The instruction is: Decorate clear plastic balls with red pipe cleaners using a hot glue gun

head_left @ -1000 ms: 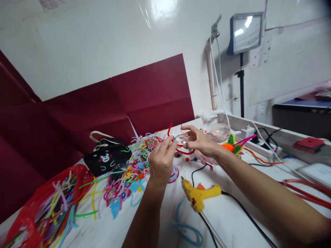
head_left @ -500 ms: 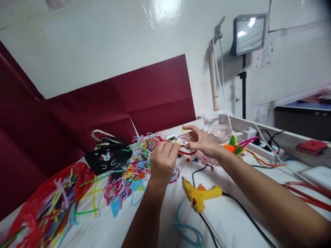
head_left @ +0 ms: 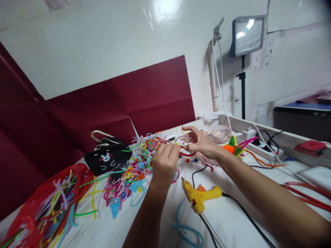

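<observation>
Red bag (head_left: 28, 210) holds pipe cleaners (head_left: 55, 203) (mixed colours).

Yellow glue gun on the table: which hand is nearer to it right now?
Left. The left hand hangs just up and left of the yellow glue gun, pinching a red pipe cleaner. The right hand is farther back, also on the pipe cleaner.

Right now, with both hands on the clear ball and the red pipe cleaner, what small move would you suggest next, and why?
Probably draw the red pipe cleaner snug with the left hand: it loops loosely under the clear ball, which the right hand pinches above the table.
</observation>
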